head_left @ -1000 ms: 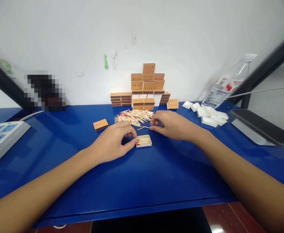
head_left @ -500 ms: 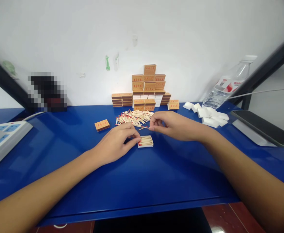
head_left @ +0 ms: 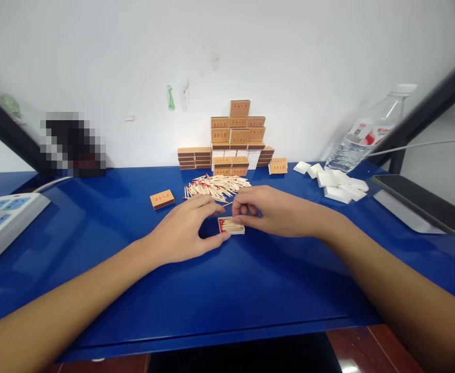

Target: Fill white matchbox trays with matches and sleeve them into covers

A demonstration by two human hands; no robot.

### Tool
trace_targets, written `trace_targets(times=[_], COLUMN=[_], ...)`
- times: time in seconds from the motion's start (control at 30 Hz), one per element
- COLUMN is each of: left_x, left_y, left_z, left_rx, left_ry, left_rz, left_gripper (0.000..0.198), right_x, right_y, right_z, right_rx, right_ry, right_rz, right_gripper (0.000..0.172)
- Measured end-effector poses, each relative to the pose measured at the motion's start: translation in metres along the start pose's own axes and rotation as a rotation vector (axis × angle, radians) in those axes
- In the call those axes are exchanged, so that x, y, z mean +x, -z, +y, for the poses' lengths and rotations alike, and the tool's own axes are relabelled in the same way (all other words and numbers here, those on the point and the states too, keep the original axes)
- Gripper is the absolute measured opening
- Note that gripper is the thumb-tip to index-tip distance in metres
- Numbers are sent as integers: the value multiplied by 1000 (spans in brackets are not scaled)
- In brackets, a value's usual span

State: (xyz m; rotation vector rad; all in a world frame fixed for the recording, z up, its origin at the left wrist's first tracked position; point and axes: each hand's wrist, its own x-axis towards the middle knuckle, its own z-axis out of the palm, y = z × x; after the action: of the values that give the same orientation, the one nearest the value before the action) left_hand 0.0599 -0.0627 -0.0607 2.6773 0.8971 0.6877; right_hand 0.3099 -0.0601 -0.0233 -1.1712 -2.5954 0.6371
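A small white matchbox tray [head_left: 238, 232] with several red-tipped matches [head_left: 227, 225] in it lies on the blue table. My left hand [head_left: 188, 228] rests at the tray's left end, thumb by its front edge and fingertips behind it, held apart. Over the tray's right part, my right hand [head_left: 268, 211] has thumb and forefinger pinched together on a match, which the fingers mostly hide. Just behind the tray, a loose match [head_left: 227, 204] lies near a heap of matches [head_left: 217, 186]. A closed orange matchbox [head_left: 162, 199] lies left of the heap.
Matchboxes [head_left: 239, 135] are stacked against the wall, with one box [head_left: 278, 166] to their right. White paper trays [head_left: 338, 194], a tilted water bottle [head_left: 361, 137] and a phone [head_left: 425, 202] are on the right. A power strip [head_left: 15, 223] lies on the left.
My right hand has moved from the edge of the match heap toward me and left, over the tray. My left thumb has shifted down to the tray's front edge, its fingers spreading wider.
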Motion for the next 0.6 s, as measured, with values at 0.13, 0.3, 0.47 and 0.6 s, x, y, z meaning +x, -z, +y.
trace_targets(times=[0.13, 0.3, 0.47, 0.6], left_x=[0, 0, -2, -1], left_y=[-1, -1, 0, 1], left_z=[-2, -4, -3, -1], left_rx=[12, 11, 4, -18], left_ry=[-15, -21, -46, -88], left_rz=[-14, -8, 2, 24], left_gripper=[30, 30, 31, 23], right_x=[0, 1, 1, 0], right_y=[-1, -3, -2, 1], right_z=[-1, 1, 0, -1], right_rx=[7, -3, -11, -18], right_ry=[8, -3, 25, 14], right_rz=[-6, 8, 16, -3], right_gripper=[15, 14, 22, 23])
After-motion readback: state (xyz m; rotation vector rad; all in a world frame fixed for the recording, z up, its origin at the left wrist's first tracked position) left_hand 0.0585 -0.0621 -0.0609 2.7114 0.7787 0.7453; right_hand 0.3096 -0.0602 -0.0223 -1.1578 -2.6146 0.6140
